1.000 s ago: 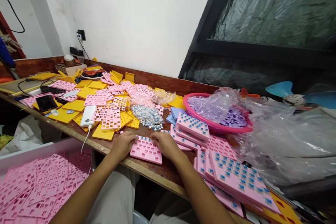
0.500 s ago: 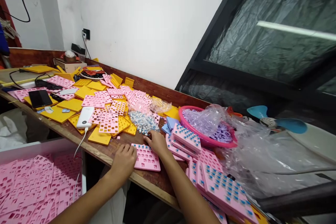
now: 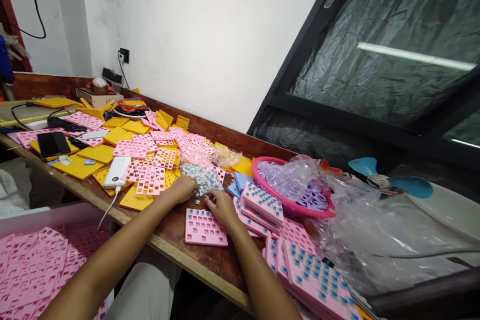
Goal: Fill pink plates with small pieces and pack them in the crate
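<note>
"What clothes can you see?"
"Pale grey trousers (image 3: pixel 144 287), down below the front edge of the bench (image 3: pixel 187 261)."
"And the arms (image 3: pixel 127 245)?"
"Bare, and so are the left hand (image 3: pixel 186 189) and right hand (image 3: pixel 222 206)."

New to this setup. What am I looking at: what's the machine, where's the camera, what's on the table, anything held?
There's no machine: these are a person's bare hands, seen from one camera worn on the head, looking forward and down. The left hand and right hand are at the near edge of a pile of small blue-and-white pieces. Whether either holds one is too small to tell. On the table, a pink plate lies nearest the person, with blue pieces along its far edge. To the right are stacked pink plates and a basket of purple pieces.
</note>
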`<action>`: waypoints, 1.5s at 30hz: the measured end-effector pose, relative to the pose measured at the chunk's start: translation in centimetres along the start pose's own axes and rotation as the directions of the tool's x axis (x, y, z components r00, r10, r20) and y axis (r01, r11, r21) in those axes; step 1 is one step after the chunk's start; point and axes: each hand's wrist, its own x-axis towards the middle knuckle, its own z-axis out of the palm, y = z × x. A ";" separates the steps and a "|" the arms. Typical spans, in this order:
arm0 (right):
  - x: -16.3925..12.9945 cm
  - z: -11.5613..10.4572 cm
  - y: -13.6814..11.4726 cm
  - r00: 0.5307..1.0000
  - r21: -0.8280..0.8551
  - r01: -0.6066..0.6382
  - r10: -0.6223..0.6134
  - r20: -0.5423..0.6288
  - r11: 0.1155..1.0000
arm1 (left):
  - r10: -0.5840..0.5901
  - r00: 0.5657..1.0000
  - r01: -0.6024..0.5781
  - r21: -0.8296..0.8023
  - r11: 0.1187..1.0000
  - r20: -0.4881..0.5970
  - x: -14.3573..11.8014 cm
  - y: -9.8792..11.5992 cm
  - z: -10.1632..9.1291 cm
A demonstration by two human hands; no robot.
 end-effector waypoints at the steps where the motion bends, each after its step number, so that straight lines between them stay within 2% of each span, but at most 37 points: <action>1: 0.1 0.2 -0.2 1.000 0.036 0.024 -0.024 0.002 0.999 | 0.005 1.000 -0.005 -0.005 1.000 0.005 0.3 -0.3 0.4; 4: 0.6 1.1 -0.8 0.997 0.071 0.061 -0.064 0.033 0.996 | 0.002 1.000 -0.001 -0.009 1.000 0.010 0.5 -0.5 1.7; 10: 1.4 2.3 -1.6 0.997 0.004 -0.030 0.030 0.067 1.000 | -0.056 0.998 0.056 -0.013 0.998 -0.003 0.6 -0.3 2.4; 13: 1.0 1.3 -1.4 1.000 0.096 -0.024 0.023 0.005 0.995 | -0.060 0.998 0.060 -0.020 0.998 -0.014 0.4 -0.4 2.4; 17: -0.5 -1.5 0.0 0.989 0.248 0.076 -0.042 -0.141 0.966 | -0.036 0.998 0.033 -0.050 0.998 -0.053 0.0 -0.7 2.7; 20: -2.0 -2.8 1.3 0.991 0.279 0.120 -0.098 -0.092 0.953 | 0.004 0.997 -0.011 -0.091 0.996 -0.077 0.0 -1.0 3.0; 23: -3.1 -2.6 2.4 0.991 0.286 0.121 -0.101 -0.085 0.950 | 0.035 0.997 -0.043 -0.127 0.991 -0.071 0.1 -1.3 3.2; 26: -3.5 -1.8 3.0 0.990 0.256 0.115 -0.090 -0.106 0.960 | 0.084 0.996 -0.088 -0.149 0.985 -0.036 0.1 -1.2 2.9; 31: -3.6 -1.5 2.7 0.999 0.187 0.039 -0.034 -0.032 0.982 | 0.121 0.993 -0.118 -0.267 0.956 -0.003 -0.5 -0.2 1.6; 35: -4.0 -1.7 2.0 0.998 0.228 0.063 -0.067 0.012 0.972 | 0.121 0.993 -0.108 -0.333 0.937 0.018 -0.9 0.3 1.1; 41: -4.4 -1.8 1.9 0.986 0.180 0.152 -0.163 0.047 0.972 | 0.069 0.996 -0.045 -0.329 0.943 0.062 -1.1 0.6 1.0; 45: -4.4 -2.0 2.3 0.991 0.165 0.120 -0.129 0.041 0.979 | 0.063 0.997 -0.047 -0.292 0.955 0.048 -2.8 2.8 0.0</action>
